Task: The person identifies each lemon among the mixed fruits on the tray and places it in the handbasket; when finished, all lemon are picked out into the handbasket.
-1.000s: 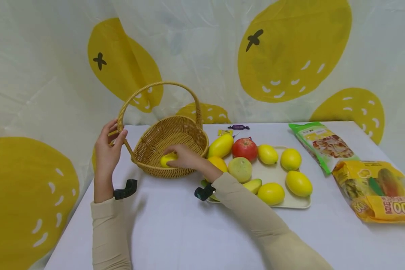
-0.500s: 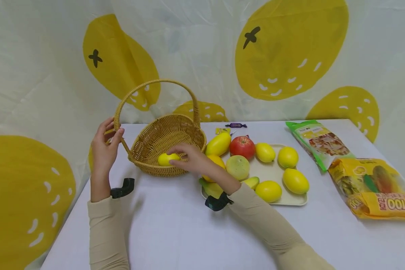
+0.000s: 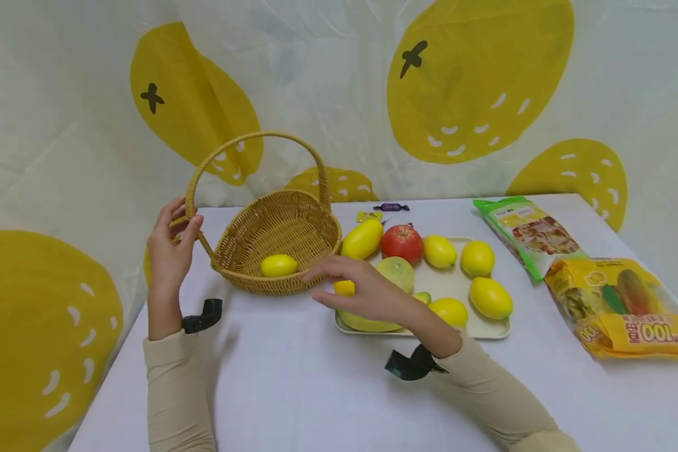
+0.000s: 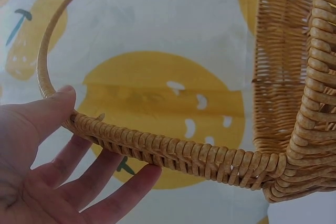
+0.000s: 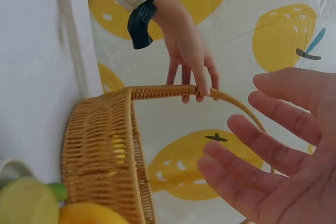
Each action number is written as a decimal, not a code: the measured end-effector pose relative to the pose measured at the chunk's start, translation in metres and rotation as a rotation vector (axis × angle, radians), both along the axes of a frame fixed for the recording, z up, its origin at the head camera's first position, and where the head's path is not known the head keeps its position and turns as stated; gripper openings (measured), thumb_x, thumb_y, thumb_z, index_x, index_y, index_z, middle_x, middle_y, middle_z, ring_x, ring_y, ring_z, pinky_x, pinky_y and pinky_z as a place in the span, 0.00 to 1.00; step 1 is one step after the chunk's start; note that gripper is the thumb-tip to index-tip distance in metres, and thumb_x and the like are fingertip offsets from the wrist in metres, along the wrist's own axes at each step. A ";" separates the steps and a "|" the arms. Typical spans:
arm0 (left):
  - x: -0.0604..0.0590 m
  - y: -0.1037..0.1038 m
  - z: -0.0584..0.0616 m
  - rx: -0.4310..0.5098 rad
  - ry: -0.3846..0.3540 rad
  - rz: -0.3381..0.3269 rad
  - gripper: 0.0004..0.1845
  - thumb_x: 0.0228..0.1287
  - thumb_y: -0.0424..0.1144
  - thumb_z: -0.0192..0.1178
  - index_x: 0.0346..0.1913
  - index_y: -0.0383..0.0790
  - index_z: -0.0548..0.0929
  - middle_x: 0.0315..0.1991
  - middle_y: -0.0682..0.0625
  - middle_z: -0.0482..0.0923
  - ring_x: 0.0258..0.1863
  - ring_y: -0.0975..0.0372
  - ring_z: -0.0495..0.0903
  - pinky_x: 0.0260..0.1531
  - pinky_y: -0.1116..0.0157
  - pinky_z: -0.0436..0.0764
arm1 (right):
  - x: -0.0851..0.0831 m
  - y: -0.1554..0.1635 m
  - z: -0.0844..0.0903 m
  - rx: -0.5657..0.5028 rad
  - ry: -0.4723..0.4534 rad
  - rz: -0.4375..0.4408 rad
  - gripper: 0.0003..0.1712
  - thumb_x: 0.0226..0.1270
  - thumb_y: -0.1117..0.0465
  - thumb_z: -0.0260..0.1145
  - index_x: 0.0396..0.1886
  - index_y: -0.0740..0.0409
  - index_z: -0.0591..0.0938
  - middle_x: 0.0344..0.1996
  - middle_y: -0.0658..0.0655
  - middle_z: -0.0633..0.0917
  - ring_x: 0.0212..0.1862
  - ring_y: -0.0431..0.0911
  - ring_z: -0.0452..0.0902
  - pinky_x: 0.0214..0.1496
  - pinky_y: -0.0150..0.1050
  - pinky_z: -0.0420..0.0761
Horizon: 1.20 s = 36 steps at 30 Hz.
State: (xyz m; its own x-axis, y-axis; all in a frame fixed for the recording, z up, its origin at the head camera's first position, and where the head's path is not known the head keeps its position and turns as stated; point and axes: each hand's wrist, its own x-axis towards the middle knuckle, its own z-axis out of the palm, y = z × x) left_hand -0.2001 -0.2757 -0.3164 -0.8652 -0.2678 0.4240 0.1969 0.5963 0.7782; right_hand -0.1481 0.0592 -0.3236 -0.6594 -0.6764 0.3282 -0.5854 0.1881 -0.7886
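Left hand [image 3: 172, 248] grips the arched handle [image 3: 260, 134] of a tan woven wicker basket [image 3: 262, 286], thumb on one side, fingers on the other. Right hand [image 3: 370, 292] holds nothing; fingers apart, slightly bent, in the air near the basket's front rim. One bright yellow oval fruit [image 3: 279, 265] lies inside the basket, toward that rim. Just right: cream rectangular tray [image 3: 454, 287] bearing a round red pomegranate [image 3: 402, 245] among other fruits. Farther right, green-and-white plastic bag [image 3: 533, 235] touching yellow printed plastic bag [image 3: 621, 307]. White-covered table [image 3: 288, 370] beneath.
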 end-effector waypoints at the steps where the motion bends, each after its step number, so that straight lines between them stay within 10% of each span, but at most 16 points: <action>1: 0.000 0.000 -0.001 0.004 0.001 -0.001 0.26 0.70 0.43 0.59 0.70 0.50 0.70 0.58 0.45 0.76 0.53 0.52 0.78 0.52 0.66 0.81 | 0.003 0.006 -0.002 -0.005 -0.011 0.004 0.16 0.66 0.65 0.67 0.53 0.59 0.81 0.51 0.53 0.83 0.54 0.45 0.76 0.58 0.41 0.79; 17: 0.002 -0.001 0.001 0.004 -0.022 0.003 0.27 0.70 0.43 0.58 0.71 0.50 0.69 0.60 0.45 0.75 0.55 0.52 0.77 0.53 0.64 0.80 | 0.016 0.125 -0.047 -0.041 0.124 -0.056 0.17 0.60 0.76 0.66 0.47 0.58 0.83 0.46 0.55 0.84 0.48 0.40 0.78 0.51 0.29 0.80; 28: 0.000 0.000 -0.002 0.024 0.004 -0.004 0.26 0.69 0.40 0.59 0.69 0.48 0.71 0.56 0.46 0.76 0.49 0.62 0.78 0.47 0.76 0.80 | 0.012 0.175 -0.043 0.334 0.073 -0.051 0.14 0.65 0.60 0.68 0.51 0.49 0.82 0.55 0.58 0.80 0.57 0.43 0.73 0.61 0.29 0.73; 36: -0.002 -0.002 -0.001 0.011 0.010 -0.002 0.26 0.69 0.40 0.59 0.69 0.48 0.71 0.56 0.46 0.75 0.49 0.64 0.78 0.47 0.75 0.80 | 0.004 0.180 -0.058 0.365 0.066 0.013 0.23 0.64 0.55 0.70 0.57 0.56 0.79 0.54 0.56 0.80 0.56 0.42 0.73 0.61 0.26 0.71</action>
